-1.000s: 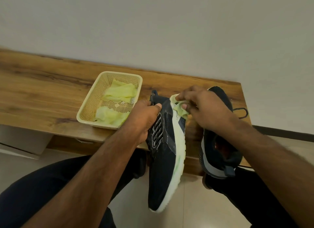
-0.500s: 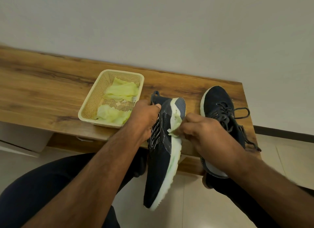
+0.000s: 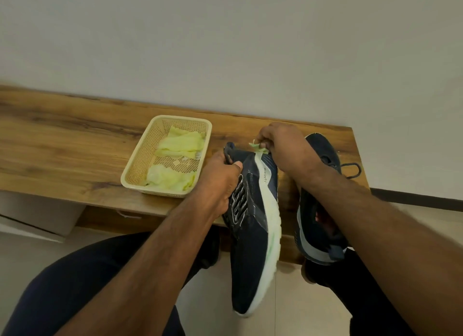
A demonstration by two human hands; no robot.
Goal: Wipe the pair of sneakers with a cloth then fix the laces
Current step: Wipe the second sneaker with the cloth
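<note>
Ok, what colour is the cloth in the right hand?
Pale yellow-green cloth, pinched by the right hand; head view.

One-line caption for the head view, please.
Left hand holds a dark sneaker on its side while right hand wipes its heel with a cloth.

— How's the light?
— Soft, even, rather dim; faint shadows under the worktop (image 3: 75, 165) front edge.
— Sharpness?
— Centre fairly crisp; wide-angle bending and slight blur toward the corners.
</note>
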